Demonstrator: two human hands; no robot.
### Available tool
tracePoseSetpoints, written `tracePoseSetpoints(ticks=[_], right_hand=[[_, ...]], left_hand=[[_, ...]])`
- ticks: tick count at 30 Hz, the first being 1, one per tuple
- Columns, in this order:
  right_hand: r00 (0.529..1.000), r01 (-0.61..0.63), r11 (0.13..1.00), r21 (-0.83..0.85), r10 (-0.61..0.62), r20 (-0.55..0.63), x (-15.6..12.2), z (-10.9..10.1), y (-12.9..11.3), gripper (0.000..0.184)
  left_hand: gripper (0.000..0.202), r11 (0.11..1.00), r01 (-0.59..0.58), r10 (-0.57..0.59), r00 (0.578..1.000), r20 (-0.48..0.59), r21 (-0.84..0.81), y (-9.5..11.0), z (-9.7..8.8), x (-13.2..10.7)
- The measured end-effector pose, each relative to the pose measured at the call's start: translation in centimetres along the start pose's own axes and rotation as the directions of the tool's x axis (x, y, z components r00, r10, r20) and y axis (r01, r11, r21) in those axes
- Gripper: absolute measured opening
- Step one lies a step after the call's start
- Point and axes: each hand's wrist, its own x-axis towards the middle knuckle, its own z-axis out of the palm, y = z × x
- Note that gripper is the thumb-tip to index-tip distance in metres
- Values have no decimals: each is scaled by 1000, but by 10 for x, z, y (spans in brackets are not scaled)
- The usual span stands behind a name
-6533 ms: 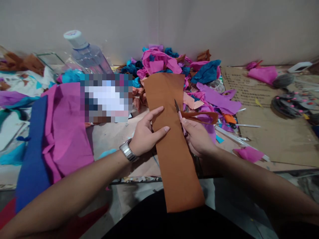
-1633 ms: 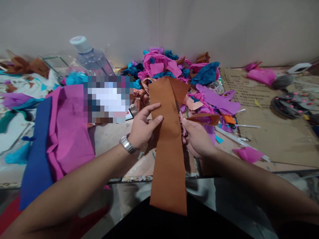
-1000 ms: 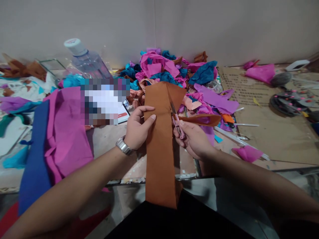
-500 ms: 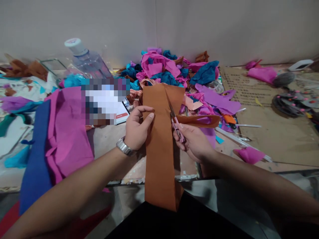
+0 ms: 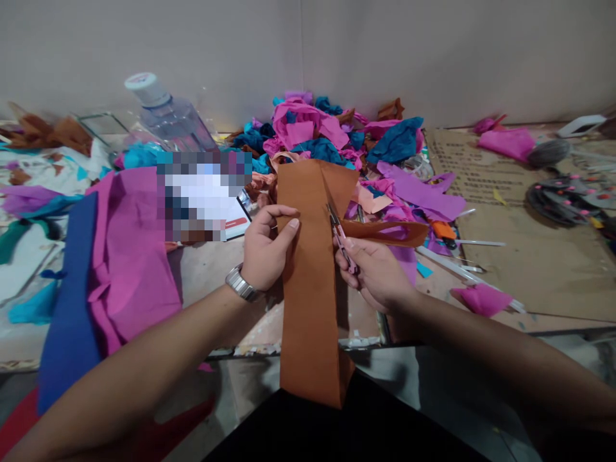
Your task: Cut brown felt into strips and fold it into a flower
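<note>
From my feed the room's pretty bare: a plain greyish wall (image 5: 433, 51) runs the full width behind the bench (image 5: 206, 269). It has one vertical seam (image 5: 301, 64), straight up from between the left grip (image 5: 264, 247) and the right grip (image 5: 373, 269). The bench top is scuffed and stained. Out to the right of the right grip it's covered by a flat cardboard sheet (image 5: 539, 269) with faint print. Nearer than both grips, under the bench edge, there's grey floor (image 5: 447, 385). Light is soft and dimmish, shadows faint.
</note>
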Motion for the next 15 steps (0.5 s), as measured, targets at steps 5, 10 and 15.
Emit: tracePoseSetpoints(ticks=[5, 10, 15], right_hand=[[1000, 1, 1000, -7, -1, -15, 0, 0, -1, 37], [1000, 1, 1000, 17, -1, -29, 0, 2, -3, 41], [999, -18, 1000, 10, 19, -35, -1, 3, -6, 44]], left_hand=[[25, 1000, -9, 9, 1000, 10, -4, 0, 0, 1], [29, 999, 10, -8, 999, 43, -48, 0, 1, 1], [29, 1000, 0, 1, 999, 52, -31, 1, 2, 0]])
